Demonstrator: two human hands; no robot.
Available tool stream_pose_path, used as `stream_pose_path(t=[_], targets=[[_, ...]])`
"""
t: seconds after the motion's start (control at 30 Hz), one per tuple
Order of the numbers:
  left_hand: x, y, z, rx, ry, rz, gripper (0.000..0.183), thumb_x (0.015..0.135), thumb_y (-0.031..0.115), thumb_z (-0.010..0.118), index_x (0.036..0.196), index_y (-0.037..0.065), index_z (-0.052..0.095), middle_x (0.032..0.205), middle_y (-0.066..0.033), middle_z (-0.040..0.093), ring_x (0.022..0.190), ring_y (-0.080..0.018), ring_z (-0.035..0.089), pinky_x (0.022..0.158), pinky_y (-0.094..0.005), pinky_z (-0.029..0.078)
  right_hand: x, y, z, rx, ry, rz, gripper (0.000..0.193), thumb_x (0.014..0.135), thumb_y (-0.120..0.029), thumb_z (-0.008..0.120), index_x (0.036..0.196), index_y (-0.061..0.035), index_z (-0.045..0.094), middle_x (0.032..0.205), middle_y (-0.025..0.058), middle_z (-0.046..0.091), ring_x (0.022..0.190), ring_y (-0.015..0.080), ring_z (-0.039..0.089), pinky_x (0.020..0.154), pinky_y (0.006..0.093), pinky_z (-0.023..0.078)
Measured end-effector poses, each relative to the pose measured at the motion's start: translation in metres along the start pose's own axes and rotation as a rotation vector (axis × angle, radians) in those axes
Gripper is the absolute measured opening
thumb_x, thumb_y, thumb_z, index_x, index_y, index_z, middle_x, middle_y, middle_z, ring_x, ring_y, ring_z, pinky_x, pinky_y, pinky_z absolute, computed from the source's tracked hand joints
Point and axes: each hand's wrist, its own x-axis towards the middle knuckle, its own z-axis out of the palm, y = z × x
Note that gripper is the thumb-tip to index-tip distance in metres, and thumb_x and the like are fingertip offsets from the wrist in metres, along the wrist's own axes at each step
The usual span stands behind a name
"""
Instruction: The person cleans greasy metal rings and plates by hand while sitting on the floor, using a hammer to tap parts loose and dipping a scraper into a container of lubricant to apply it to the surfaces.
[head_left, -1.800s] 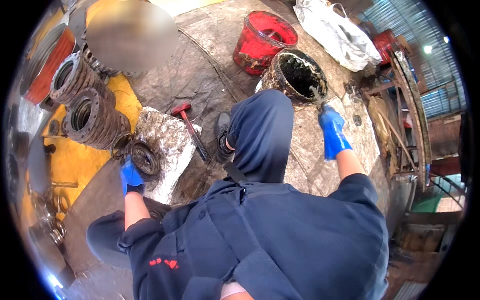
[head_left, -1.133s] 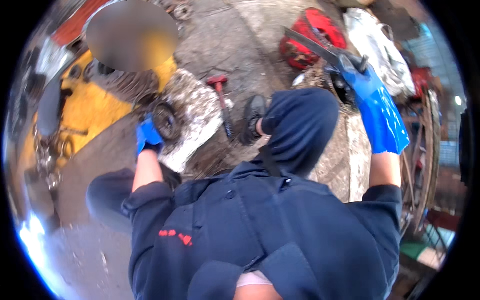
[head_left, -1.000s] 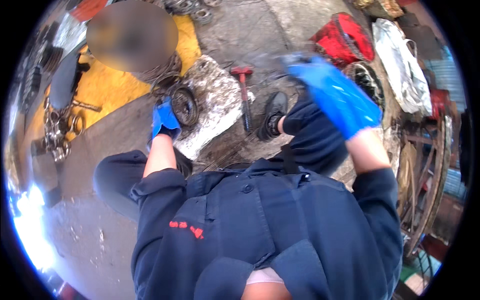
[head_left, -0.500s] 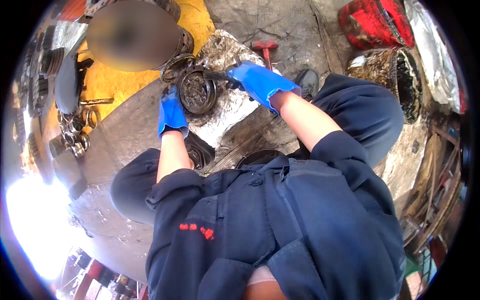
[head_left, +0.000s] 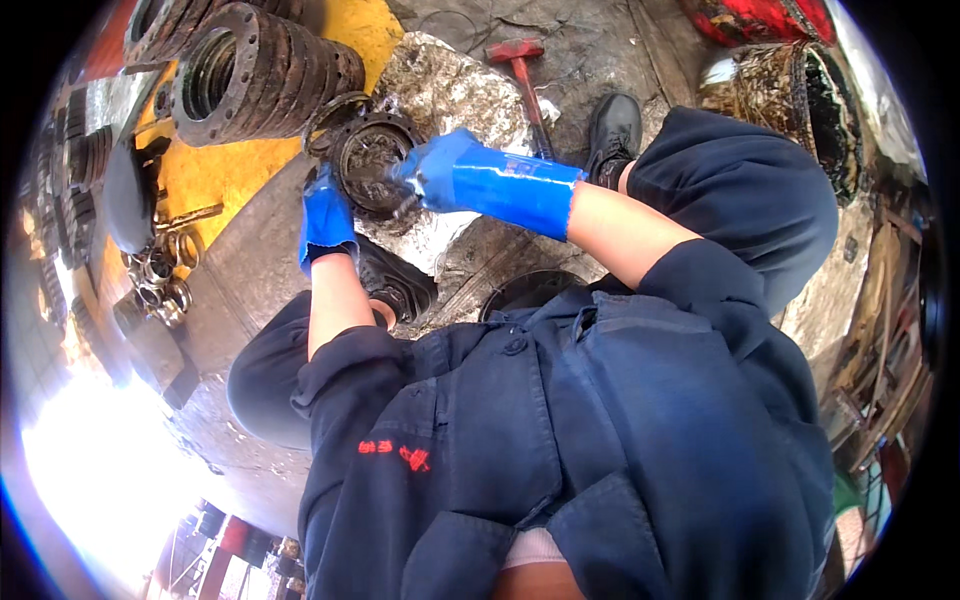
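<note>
A greasy round metal flange ring [head_left: 372, 160] lies tilted at the near-left edge of a stained pale sheet [head_left: 455, 85]. My left hand [head_left: 327, 212], in a blue glove, grips its left rim; the fingertips are partly hidden behind the ring. My gloved right hand [head_left: 445, 172] is closed at the ring's right inner side, smeared by motion. The dark bar-shaped tool seen in it earlier is now mostly hidden by the glove. A thinner ring [head_left: 335, 115] leans beside the flange ring's far left side.
Rusty flanges [head_left: 255, 75] stand stacked on a yellow surface [head_left: 215, 170] at the far left, near small shiny rings [head_left: 160, 270]. Beyond my right hand lies a red-headed hammer [head_left: 520, 65]. A grimy bucket [head_left: 770, 110] lies on its side at the far right.
My right hand has swung left and down across the ring's face, covering the tool. The view has shifted, uncovering the flange stack; my left hand stays on the rim.
</note>
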Motion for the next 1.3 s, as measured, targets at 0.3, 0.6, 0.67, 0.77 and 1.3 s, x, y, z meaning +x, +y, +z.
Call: stream_pose_path(t=[0.3, 0.6, 0.67, 0.77, 1.3], targets=[[-0.001, 0.014, 0.000, -0.707, -0.027, -0.321, 0.038, 0.106, 0.020, 0.041, 0.131, 0.001, 0.062, 0.127, -0.0171, 0.067, 0.113, -0.0274, 0.064, 0.097, -0.0364, 0.049, -0.009, -0.021, 0.037, -0.118, 0.066, -0.029, 0.018, 0.072, -0.019, 0.073, 0.089, -0.0224, 0.075, 0.084, -0.0001, 0.073, 0.080, 0.0246, 0.073, 0.061, 0.0452, 0.054], [-0.008, 0.025, -0.004, -0.519, 0.013, -0.099, 0.039, 0.106, 0.022, 0.041, 0.133, 0.002, 0.061, 0.128, -0.0137, 0.067, 0.114, -0.0228, 0.063, 0.098, -0.0336, 0.049, -0.021, 0.033, 0.034, 0.107, 0.018, 0.108, 0.035, 0.094, -0.039, 0.061, 0.127, -0.0306, 0.067, 0.112, 0.0059, 0.074, 0.099, 0.0286, 0.071, 0.083, 0.0397, 0.058], [-0.003, 0.046, -0.006, -0.708, -0.034, -0.163, 0.037, 0.105, 0.015, 0.041, 0.133, 0.003, 0.061, 0.128, -0.0146, 0.067, 0.115, -0.0246, 0.063, 0.099, -0.0344, 0.049, -0.024, 0.069, 0.057, 0.410, 0.252, 0.195, 0.040, 0.096, -0.044, 0.060, 0.130, -0.0257, 0.064, 0.109, 0.0077, 0.074, 0.099, 0.0301, 0.071, 0.084, 0.0406, 0.057], [-0.009, 0.039, -0.007, -0.912, -0.017, -0.236, 0.040, 0.104, 0.023, 0.048, 0.137, 0.003, 0.056, 0.129, -0.0118, 0.066, 0.112, -0.0216, 0.064, 0.096, -0.0341, 0.051, -0.026, 0.072, 0.046, 0.865, 0.101, 0.356, 0.035, 0.097, -0.038, 0.058, 0.119, -0.0139, 0.068, 0.091, 0.0115, 0.074, 0.084, 0.0204, 0.073, 0.073, 0.0372, 0.056], [-0.018, 0.029, 0.008, -1.356, 0.087, -0.447, 0.035, 0.103, 0.017, 0.049, 0.132, -0.001, 0.058, 0.125, -0.0145, 0.067, 0.108, -0.0240, 0.068, 0.092, -0.0374, 0.056, -0.018, 0.003, 0.100, 1.839, 0.032, 0.978, 0.023, 0.097, -0.029, 0.057, 0.100, -0.0077, 0.065, 0.085, 0.0116, 0.063, 0.066, 0.0244, 0.055, 0.056, 0.0405, 0.045]])
